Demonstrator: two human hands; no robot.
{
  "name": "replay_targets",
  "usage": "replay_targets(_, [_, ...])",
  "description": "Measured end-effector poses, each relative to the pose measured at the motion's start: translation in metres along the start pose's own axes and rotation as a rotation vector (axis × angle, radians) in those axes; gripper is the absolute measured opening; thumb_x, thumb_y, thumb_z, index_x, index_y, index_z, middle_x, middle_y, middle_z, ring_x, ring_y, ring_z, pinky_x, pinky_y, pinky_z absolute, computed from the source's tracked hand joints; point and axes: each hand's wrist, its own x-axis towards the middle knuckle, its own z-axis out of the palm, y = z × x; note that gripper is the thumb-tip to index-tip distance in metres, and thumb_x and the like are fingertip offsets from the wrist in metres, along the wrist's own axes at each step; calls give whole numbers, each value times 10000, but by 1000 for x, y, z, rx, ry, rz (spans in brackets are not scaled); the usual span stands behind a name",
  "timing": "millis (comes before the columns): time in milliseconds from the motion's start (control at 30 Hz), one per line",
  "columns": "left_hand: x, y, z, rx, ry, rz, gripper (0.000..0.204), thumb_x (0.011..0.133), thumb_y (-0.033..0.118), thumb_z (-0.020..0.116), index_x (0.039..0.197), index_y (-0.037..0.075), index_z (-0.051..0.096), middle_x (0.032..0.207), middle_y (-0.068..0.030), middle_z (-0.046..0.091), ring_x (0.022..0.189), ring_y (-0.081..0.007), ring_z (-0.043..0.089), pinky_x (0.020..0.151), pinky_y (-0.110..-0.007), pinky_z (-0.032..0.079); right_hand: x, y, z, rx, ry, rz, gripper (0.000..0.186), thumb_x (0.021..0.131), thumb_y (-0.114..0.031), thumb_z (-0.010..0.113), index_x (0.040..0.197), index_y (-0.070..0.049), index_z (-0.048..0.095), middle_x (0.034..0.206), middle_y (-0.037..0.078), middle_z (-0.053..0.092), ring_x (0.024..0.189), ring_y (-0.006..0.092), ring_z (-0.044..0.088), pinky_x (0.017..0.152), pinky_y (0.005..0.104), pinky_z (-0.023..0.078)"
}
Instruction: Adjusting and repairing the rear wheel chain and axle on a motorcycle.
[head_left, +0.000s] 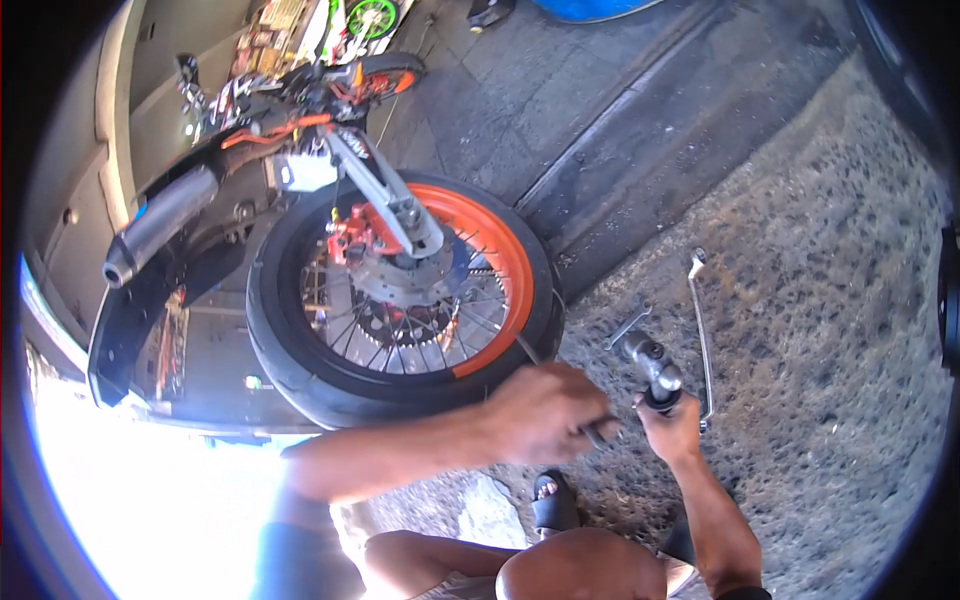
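My left hand (pixel 550 410) is closed round a thin dark metal rod (pixel 528 349). One end of the rod points at the wheel's rim, and the other shows below my fist. In my right hand (pixel 672 428) is a hammer (pixel 650 362) with a silver metal head and a black handle, held over the concrete. Before me stands a motorcycle wheel (pixel 510 260) with an orange rim, black tyre and wire spokes. A brake disc (pixel 395 280), a toothed sprocket and a grey swingarm (pixel 385 195) sit at its centre. I cannot tell whether the rod touches the wheel.
A small wrench (pixel 630 328) and a long wrench (pixel 704 340) lie on the rough concrete. The motorcycle's exhaust silencer (pixel 165 225) sticks out at the left. Farther off are a green-rimmed wheel (pixel 371 18) and a blue drum (pixel 598 8). A sandalled foot (pixel 548 498) is below my left hand.
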Motion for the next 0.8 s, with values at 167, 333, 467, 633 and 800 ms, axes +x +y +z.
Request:
replay_targets(167, [-21,20,58,-505,-68,-378,381,963,336,666,754,20,625,586,-91,545,547,-249,533,539,-402,434,19,-33,-31,-245,-177,25,178,834,-174,743,821,-17,661,646,108,655,608,184,657,589,362,504])
replay_targets(333, [-85,-22,113,-619,-68,-683,544,983,498,584,780,-4,625,623,-172,576,596,-278,593,587,-428,469,28,-67,-62,-585,-231,-56,225,832,-183,718,958,-14,639,698,173,671,675,357,699,635,413,522])
replay_targets(467, [-152,-68,156,-434,-103,-693,495,972,469,590,798,9,651,665,-204,618,640,-370,626,649,-484,495,20,-76,-61,-727,-243,-105,247,827,-160,694,992,11,626,725,183,677,688,374,696,649,427,529])
replay_targets(633, [-219,-125,188,-206,-318,-688,384,924,370,591,905,12,728,914,-230,708,886,-398,691,855,-512,537,-7,-61,-16,-850,-237,-163,224,831,-151,699,981,1,631,726,166,670,701,373,681,656,448,510])
replay_targets(800, [-284,-190,218,-129,81,-411,391,919,346,568,977,-4,732,1023,-220,709,971,-394,689,860,-525,545,-29,-45,42,-1025,-393,-142,247,844,-165,706,1009,8,644,768,200,665,727,402,668,695,466,505])
